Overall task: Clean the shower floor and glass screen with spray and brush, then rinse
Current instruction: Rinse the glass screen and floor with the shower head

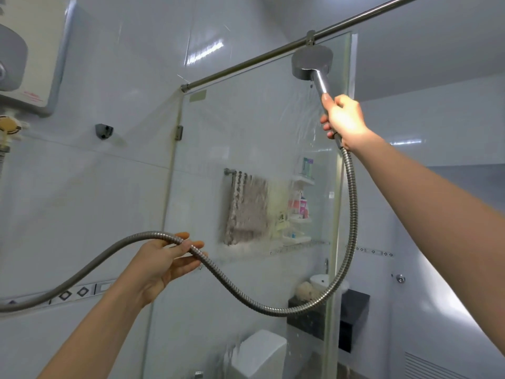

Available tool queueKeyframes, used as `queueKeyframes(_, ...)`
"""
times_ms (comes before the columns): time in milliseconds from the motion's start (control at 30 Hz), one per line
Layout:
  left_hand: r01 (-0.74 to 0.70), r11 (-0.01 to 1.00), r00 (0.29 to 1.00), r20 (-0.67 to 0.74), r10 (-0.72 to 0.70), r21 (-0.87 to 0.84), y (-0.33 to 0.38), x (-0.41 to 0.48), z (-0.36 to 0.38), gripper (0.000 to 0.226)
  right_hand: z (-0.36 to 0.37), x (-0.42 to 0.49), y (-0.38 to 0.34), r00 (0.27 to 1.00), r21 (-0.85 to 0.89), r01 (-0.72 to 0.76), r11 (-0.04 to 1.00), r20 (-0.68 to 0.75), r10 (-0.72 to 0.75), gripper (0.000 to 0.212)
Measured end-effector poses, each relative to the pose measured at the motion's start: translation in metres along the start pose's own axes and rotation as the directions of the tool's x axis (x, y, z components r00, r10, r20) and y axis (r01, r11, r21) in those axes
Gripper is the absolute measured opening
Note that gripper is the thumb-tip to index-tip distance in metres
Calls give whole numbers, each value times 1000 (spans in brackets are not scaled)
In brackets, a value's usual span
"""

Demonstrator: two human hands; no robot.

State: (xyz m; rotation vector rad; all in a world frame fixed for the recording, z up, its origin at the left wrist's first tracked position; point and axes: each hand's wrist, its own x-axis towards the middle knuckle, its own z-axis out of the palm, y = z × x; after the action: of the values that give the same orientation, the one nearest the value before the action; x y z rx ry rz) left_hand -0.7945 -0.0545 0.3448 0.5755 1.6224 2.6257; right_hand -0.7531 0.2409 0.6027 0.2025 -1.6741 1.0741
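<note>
I see the right hand (345, 120), arm stretched up, fingers clamped around the smooth chrome handle of the round shower head (312, 62), held high against the wet, streaked glass screen (254, 138) just under the steel rail (246, 62). The ribbed metal hose (273, 310) droops in a long loop. My left hand (161, 265), palm up, cradles it with fingers loosely curled.

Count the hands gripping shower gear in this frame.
2. The right hand is raised, holding the shower head by its handle near the top of the glass screen. The left hand is lower, loosely holding the metal hose mid-length.
</note>
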Motion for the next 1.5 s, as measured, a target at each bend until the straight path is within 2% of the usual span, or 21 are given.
queueKeyframes(233,13,998,999,43,-16,60,-1,-13,25,9,-32,-18,7,999,-25,15,1000,47,-14,27)
queueKeyframes(433,50,992,997,46,-55,112,-10,-27,29,11,-53,-55,33,994,-44,-40,998,104,45,27)
queueKeyframes(667,84,986,996,29,-89,143,-18,-38,23,14,-79,-104,64,975,-199,-56,978,200,97,42)
queueKeyframes(1000,117,981,991,39,-124,152,-26,-44,26,16,-106,-162,96,942,-279,-48,959,306,136,35)
queueKeyframes(1200,97,981,994,36,-104,168,-20,-43,26,17,-94,-156,101,966,-241,-35,970,239,95,35)
queueKeyframes(1400,66,985,998,3,-68,160,-16,-40,19,13,-56,-110,83,993,-178,-22,984,108,42,39)
queueKeyframes(1500,53,985,999,-17,-51,166,-15,-38,14,13,-32,-84,73,998,-140,-34,990,52,41,35)
